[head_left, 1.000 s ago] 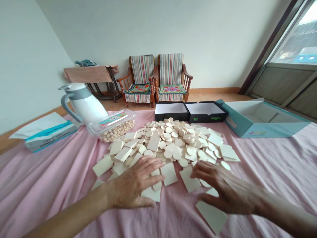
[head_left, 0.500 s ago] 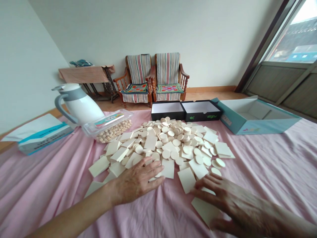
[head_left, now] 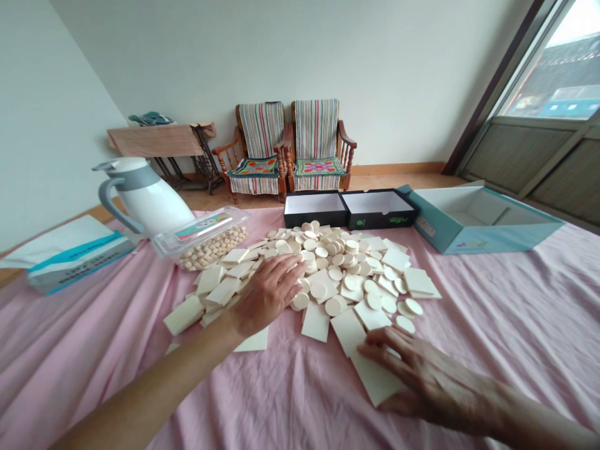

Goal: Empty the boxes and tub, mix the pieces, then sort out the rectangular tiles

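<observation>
A spread heap of pale wooden discs (head_left: 334, 305) and flat square wooden pieces (head_left: 315, 322) lies on the pink cloth in front of me. My left hand (head_left: 269, 290) rests on the heap's near left part, fingers stretched over the pieces and covering some of them. At the near right, my right hand (head_left: 412, 369) has its fingers and thumb at the edges of a square wooden piece (head_left: 375, 375). That piece lies low over the cloth, against another square (head_left: 347, 331).
Behind the heap stand two black boxes (head_left: 379, 220) with white insides and a light blue box (head_left: 492, 240). To the left are a clear tub of small wooden cubes (head_left: 213, 247), a white-grey jug (head_left: 157, 203) and a blue-white packet (head_left: 82, 259). Pink cloth (head_left: 290, 400) covers the table.
My left hand has moved up and away from me onto the heap, uncovering a square near the front. My right hand's square piece has shifted slightly forward and left.
</observation>
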`<action>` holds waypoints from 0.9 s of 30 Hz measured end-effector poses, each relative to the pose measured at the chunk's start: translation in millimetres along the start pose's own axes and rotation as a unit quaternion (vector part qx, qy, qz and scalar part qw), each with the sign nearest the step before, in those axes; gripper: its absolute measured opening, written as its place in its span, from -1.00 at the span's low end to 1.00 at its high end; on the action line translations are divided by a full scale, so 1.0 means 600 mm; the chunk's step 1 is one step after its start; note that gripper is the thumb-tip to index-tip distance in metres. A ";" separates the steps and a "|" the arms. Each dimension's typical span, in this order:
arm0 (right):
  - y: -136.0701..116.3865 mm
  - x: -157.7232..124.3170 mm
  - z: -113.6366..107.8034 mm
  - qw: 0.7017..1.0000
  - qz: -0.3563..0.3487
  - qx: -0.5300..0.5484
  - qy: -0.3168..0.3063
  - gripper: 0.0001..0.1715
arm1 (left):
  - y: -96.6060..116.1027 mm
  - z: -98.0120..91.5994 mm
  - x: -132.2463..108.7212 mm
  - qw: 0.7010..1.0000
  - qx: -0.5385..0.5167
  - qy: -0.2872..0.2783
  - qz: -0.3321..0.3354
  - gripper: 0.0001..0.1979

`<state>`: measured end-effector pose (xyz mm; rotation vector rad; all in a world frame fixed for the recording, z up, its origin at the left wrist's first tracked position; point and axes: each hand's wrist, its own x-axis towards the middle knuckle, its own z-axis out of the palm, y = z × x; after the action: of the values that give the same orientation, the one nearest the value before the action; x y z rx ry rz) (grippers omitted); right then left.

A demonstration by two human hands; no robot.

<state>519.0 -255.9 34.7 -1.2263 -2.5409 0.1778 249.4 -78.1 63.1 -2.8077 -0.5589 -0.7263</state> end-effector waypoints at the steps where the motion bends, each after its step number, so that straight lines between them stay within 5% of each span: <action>1: 0.001 -0.001 0.004 1.000 -0.002 -0.004 0.016 -0.37 | 0.000 -0.001 -0.002 1.000 -0.010 -0.006 0.025 -0.62; 6: 0.001 -0.003 0.015 0.992 -0.021 -0.061 0.111 -0.42 | 0.022 0.002 -0.021 0.978 -0.032 -0.103 0.179 -0.41; 12: 0.011 0.033 -0.003 0.982 -0.086 -0.104 0.135 -0.52 | 0.040 0.024 -0.023 0.983 0.002 -0.136 0.120 -0.53; 20: 0.085 0.171 -0.009 0.963 -0.031 -0.173 0.203 -0.41 | 0.048 0.043 -0.016 0.996 0.005 -0.074 0.047 -0.53; 27: 0.075 0.219 -0.014 0.959 0.046 -0.117 0.253 -0.52 | 0.025 -0.012 -0.034 0.998 -0.052 -0.035 0.029 -0.19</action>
<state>478.3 -125.4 61.5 -1.2751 -2.0983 -0.3818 235.9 -100.3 58.0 -2.9424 -0.4624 -0.6682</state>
